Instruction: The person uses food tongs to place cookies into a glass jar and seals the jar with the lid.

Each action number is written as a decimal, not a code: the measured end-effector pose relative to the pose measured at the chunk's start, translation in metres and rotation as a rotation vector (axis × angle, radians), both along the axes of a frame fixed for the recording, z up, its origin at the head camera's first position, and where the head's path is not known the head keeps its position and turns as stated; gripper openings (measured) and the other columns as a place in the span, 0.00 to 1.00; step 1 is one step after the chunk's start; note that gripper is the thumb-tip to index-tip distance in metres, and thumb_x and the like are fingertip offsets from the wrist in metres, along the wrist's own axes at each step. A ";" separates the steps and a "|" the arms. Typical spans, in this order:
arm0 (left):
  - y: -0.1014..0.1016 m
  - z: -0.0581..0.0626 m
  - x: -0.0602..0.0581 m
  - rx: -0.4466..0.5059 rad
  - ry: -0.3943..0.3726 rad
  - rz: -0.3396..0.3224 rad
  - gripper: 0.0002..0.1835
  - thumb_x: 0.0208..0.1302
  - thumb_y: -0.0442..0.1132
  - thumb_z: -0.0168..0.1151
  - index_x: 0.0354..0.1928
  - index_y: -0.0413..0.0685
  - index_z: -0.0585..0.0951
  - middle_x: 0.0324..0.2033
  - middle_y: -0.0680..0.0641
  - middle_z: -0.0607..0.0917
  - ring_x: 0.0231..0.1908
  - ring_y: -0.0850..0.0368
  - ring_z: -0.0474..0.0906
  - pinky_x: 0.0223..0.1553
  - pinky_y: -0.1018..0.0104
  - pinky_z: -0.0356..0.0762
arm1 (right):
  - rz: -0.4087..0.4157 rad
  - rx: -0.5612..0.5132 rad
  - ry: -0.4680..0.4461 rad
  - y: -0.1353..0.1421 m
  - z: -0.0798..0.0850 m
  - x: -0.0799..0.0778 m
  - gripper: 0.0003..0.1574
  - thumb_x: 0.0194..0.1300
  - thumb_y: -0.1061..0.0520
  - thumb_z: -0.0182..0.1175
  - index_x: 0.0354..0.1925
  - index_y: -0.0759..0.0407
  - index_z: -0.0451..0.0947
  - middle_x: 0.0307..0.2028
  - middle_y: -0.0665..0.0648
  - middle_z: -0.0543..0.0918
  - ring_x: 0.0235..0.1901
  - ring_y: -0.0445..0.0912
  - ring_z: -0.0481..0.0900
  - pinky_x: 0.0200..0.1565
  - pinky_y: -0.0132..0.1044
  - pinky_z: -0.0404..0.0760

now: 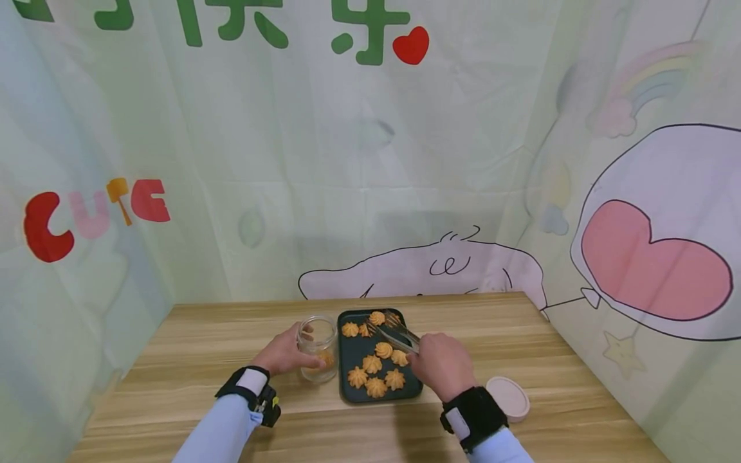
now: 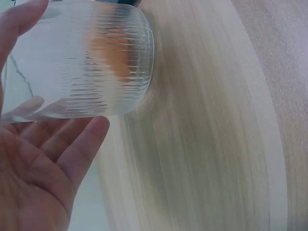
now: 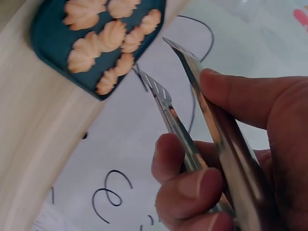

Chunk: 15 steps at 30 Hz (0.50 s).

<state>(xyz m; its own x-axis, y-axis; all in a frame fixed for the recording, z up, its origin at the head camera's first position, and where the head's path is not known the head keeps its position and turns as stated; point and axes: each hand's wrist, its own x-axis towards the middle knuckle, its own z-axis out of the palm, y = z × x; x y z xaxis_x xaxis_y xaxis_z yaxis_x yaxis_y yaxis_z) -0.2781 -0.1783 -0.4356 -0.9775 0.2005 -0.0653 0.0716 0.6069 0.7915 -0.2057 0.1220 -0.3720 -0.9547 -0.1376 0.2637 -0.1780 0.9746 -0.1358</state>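
My left hand [image 1: 282, 352] grips a clear glass jar [image 1: 317, 328] around its side, thumb toward me. The jar stands upright and uncovered just left of the tray, with an orange-brown cookie [image 2: 109, 50] low inside it. Fingers and thumb of my right hand [image 1: 444, 366] hold metal tongs [image 3: 211, 120] with slotted ends. In the right wrist view the tong tips are spread, with nothing between them. From the head view they overlap the far part of a dark baking tray [image 1: 353, 351]. Several swirl-shaped cookies [image 1: 372, 364] lie on the tray.
A pale round lid [image 1: 509, 399] lies on the wooden table [image 1: 231, 328], right of the tray by my right wrist. Behind the table hangs a printed cloth backdrop [image 1: 324, 193] with cartoon drawings, which also covers both sides.
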 end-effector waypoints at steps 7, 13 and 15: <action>0.000 0.000 -0.001 -0.012 0.000 0.003 0.43 0.44 0.44 0.82 0.61 0.38 0.71 0.55 0.39 0.79 0.55 0.42 0.75 0.56 0.44 0.72 | -0.025 0.020 -0.018 0.005 -0.011 -0.001 0.27 0.57 0.48 0.72 0.14 0.55 0.68 0.12 0.49 0.62 0.13 0.43 0.60 0.17 0.36 0.58; -0.001 -0.003 -0.003 -0.007 0.004 0.000 0.42 0.43 0.45 0.83 0.59 0.40 0.72 0.54 0.40 0.80 0.54 0.42 0.76 0.55 0.44 0.72 | -0.018 0.025 -0.014 0.007 -0.014 0.001 0.29 0.57 0.48 0.72 0.11 0.54 0.67 0.11 0.48 0.60 0.12 0.43 0.60 0.16 0.36 0.57; -0.001 -0.003 -0.003 -0.005 0.002 -0.001 0.42 0.42 0.45 0.83 0.59 0.40 0.72 0.54 0.40 0.80 0.54 0.42 0.76 0.55 0.44 0.72 | -0.018 0.030 -0.022 0.007 -0.016 0.001 0.29 0.57 0.48 0.71 0.11 0.54 0.67 0.11 0.48 0.60 0.12 0.43 0.61 0.15 0.37 0.58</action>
<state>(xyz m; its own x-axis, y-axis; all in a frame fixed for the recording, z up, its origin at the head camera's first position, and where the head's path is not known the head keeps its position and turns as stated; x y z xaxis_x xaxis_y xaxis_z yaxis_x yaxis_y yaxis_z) -0.2809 -0.1797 -0.4391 -0.9773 0.2017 -0.0642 0.0742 0.6106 0.7884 -0.2052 0.1295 -0.3878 -0.9626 -0.1278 0.2389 -0.1575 0.9814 -0.1098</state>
